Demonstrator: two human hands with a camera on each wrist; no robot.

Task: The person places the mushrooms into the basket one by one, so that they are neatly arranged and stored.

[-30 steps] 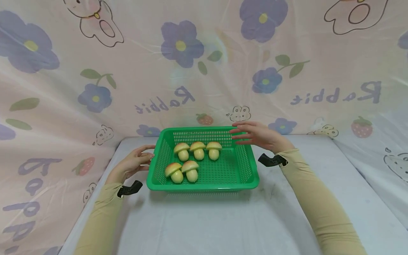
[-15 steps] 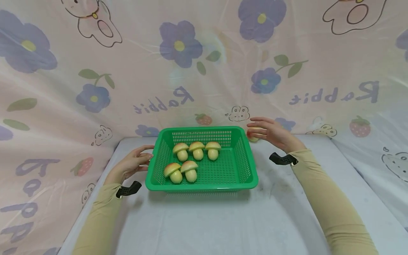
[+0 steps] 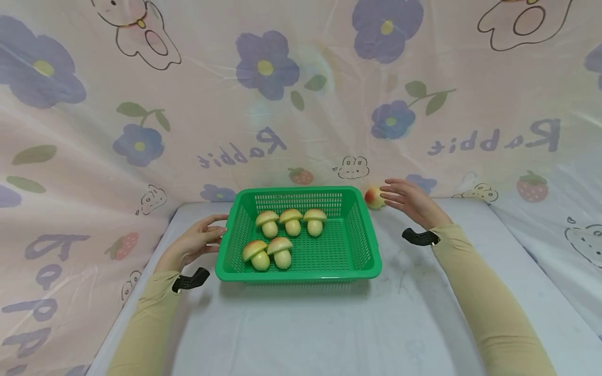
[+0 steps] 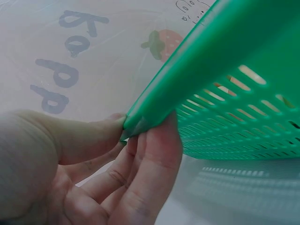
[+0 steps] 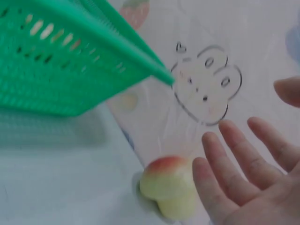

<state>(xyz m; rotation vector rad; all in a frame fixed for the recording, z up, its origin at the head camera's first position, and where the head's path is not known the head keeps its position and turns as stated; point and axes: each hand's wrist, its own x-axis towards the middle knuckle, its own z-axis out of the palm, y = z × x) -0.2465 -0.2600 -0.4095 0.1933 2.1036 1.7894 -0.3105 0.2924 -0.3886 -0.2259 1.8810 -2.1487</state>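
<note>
A green plastic basket [image 3: 301, 275] stands on the table, with several toy mushrooms [image 3: 314, 222] inside, all tan-capped and pale-stemmed, gathered toward its left half. My left hand [image 3: 203, 239] pinches the basket's left rim between thumb and fingers, as the left wrist view shows up close. Outside the basket, by its back right corner, lies another mushroom [image 3: 373, 198] with a reddish patch on its cap. My right hand [image 3: 411, 202] is just right of that mushroom, fingers spread and fairly straight, holding nothing. In the right wrist view the fingertips are close beside the mushroom [image 5: 168, 180]; contact cannot be told.
A white cloth covers the table [image 3: 301, 329]. Behind it and along the sides hangs a pink printed curtain [image 3: 310, 125] with flowers, rabbits and lettering. Each wrist wears a black camera mount [image 3: 420, 237].
My right hand has moved right, from over the basket's back right corner to beside the outer mushroom, which has come into view. The left hand and basket have stayed put.
</note>
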